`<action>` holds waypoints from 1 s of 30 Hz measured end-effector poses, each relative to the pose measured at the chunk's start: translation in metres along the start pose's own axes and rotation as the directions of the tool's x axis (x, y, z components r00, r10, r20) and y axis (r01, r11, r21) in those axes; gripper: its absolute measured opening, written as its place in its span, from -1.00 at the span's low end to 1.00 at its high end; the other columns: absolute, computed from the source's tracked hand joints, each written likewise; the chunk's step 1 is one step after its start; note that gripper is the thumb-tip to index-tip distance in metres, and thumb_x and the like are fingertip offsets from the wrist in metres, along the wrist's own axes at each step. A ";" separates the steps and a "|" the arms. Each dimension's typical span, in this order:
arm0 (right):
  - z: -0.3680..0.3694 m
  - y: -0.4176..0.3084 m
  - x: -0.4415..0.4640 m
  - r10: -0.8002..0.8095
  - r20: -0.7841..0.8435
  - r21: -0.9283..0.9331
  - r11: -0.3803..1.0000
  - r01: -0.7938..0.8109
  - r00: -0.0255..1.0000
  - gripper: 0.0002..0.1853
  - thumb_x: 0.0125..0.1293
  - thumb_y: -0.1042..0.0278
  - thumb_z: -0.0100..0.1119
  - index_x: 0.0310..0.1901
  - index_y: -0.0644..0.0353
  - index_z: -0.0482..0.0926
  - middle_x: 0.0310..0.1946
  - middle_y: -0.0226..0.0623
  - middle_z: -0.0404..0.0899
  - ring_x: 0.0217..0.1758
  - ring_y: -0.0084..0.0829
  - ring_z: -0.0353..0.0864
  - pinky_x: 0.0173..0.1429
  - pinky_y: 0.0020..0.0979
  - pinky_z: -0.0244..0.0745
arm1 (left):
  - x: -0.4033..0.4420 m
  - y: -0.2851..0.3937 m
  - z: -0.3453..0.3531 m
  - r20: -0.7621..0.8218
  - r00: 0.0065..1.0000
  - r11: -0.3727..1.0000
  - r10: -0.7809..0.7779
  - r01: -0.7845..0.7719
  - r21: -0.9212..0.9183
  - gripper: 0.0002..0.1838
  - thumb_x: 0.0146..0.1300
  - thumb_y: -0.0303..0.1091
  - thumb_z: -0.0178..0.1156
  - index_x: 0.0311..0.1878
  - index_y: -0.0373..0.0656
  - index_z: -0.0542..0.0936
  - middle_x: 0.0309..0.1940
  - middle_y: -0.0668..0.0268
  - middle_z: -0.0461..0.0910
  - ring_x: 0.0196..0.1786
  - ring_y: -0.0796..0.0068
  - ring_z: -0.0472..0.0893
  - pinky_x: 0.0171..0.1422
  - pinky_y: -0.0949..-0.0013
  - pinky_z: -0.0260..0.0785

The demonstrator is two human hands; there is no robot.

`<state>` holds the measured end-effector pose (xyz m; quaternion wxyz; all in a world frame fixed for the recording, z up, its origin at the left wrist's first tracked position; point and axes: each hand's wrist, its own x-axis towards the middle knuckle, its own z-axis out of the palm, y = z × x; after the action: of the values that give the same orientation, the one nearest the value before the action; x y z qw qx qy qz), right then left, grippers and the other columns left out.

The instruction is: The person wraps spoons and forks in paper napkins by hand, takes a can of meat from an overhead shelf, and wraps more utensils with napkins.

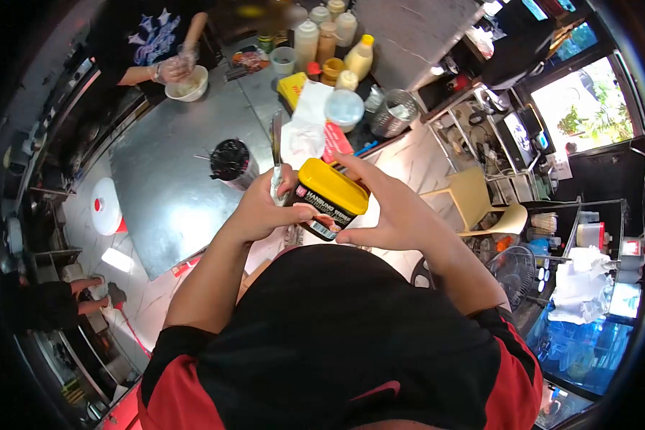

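Note:
A black tub with a yellow lid is held between my two hands, tilted, with its printed label facing me. My left hand has its thumb on the label side and its fingers curled round a knife with a wrapped handle, blade pointing away from me. My right hand grips the tub's other side, thumb at the bottom edge and fingers by the lid. Just beyond my left hand stands a container of dark utensils on the metal table.
Sauce bottles, a lidded round tub and a metal basket stand at the table's far side. A co-worker's gloved hands are over a white bowl. Another person is at lower left. A yellow chair stands at right.

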<state>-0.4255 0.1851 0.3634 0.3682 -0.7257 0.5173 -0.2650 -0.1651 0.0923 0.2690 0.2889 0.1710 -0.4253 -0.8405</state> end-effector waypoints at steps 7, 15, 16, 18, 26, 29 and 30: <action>0.047 -0.032 0.072 -0.023 -0.104 -0.206 0.978 0.001 0.994 -0.19 0.38 -0.09 0.51 0.47 0.30 0.47 0.15 0.09 0.67 0.21 0.08 0.72 0.28 -0.10 0.60 | -0.030 0.031 -0.031 -0.139 0.966 0.889 0.217 -0.136 0.437 -0.40 0.16 -0.42 0.68 -0.27 -0.07 0.27 -0.04 0.22 0.67 0.00 0.53 0.63 0.02 0.34 0.56; 0.107 0.005 0.127 -0.152 -0.171 -0.241 0.965 0.108 0.974 -0.60 0.61 0.12 0.20 0.21 0.31 0.60 -0.12 0.08 0.71 -0.06 0.14 0.76 0.03 0.01 0.66 | -0.048 0.046 -0.045 -0.319 0.918 0.509 0.235 0.163 0.845 -0.42 0.13 -0.02 0.68 -0.01 -0.21 0.62 -0.35 0.20 0.65 -0.28 0.33 0.66 -0.10 0.24 0.55; 0.113 0.010 0.132 -0.190 -0.219 -0.218 0.966 0.142 0.957 -0.61 0.63 0.14 0.16 0.18 0.33 0.62 -0.11 0.12 0.72 -0.06 0.16 0.76 0.06 0.02 0.66 | -0.049 0.046 -0.047 -0.322 0.910 0.499 0.262 0.158 0.852 -0.39 0.13 0.04 0.68 0.02 -0.22 0.64 -0.34 0.14 0.67 -0.27 0.24 0.71 -0.09 0.20 0.56; 0.111 0.001 0.141 0.007 -0.148 -0.138 0.990 -0.028 0.989 -0.62 0.68 0.19 0.05 0.12 0.38 0.66 -0.11 0.16 0.77 -0.02 0.23 0.76 0.12 0.07 0.65 | -0.051 0.045 -0.052 -0.308 0.904 0.512 0.295 0.122 0.850 -0.34 0.14 0.08 0.67 0.08 -0.21 0.65 -0.28 0.06 0.74 -0.20 0.10 0.80 -0.05 0.16 0.59; 0.089 0.036 0.186 0.477 -0.021 0.676 0.654 -0.340 0.879 -0.65 0.69 0.14 -0.02 0.10 0.26 0.63 -0.22 -0.01 0.75 -0.21 0.00 0.83 -0.05 -0.04 0.76 | -0.077 0.047 -0.069 -0.293 0.926 0.586 0.239 0.104 0.804 -0.33 0.19 -0.13 0.70 0.27 -0.20 0.64 -0.10 0.16 0.81 -0.05 0.35 0.81 0.13 0.26 0.61; 0.085 0.057 0.217 0.594 0.088 0.755 0.484 -0.443 0.800 -0.71 0.62 0.19 0.04 0.13 0.21 0.56 -0.11 -0.09 0.72 -0.17 -0.09 0.80 -0.06 -0.02 0.79 | -0.091 0.051 -0.069 -0.304 0.919 0.638 0.253 0.078 0.766 -0.36 0.21 -0.18 0.68 0.28 -0.22 0.64 -0.05 0.20 0.83 -0.03 0.45 0.80 0.16 0.28 0.61; 0.090 0.079 0.228 0.583 0.120 0.788 0.437 -0.434 0.804 -0.73 0.60 0.22 0.08 0.12 0.21 0.54 -0.10 -0.07 0.71 -0.18 -0.10 0.79 -0.09 -0.04 0.79 | -0.096 0.051 -0.070 -0.307 0.913 0.638 0.268 0.070 0.767 -0.37 0.22 -0.19 0.67 0.28 -0.22 0.64 -0.07 0.19 0.83 -0.03 0.43 0.82 0.17 0.27 0.62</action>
<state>-0.3271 -0.0228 0.2472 0.6633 -0.2728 0.5706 -0.4000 -0.0364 0.0854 0.2743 0.3151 0.4175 -0.6814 -0.5119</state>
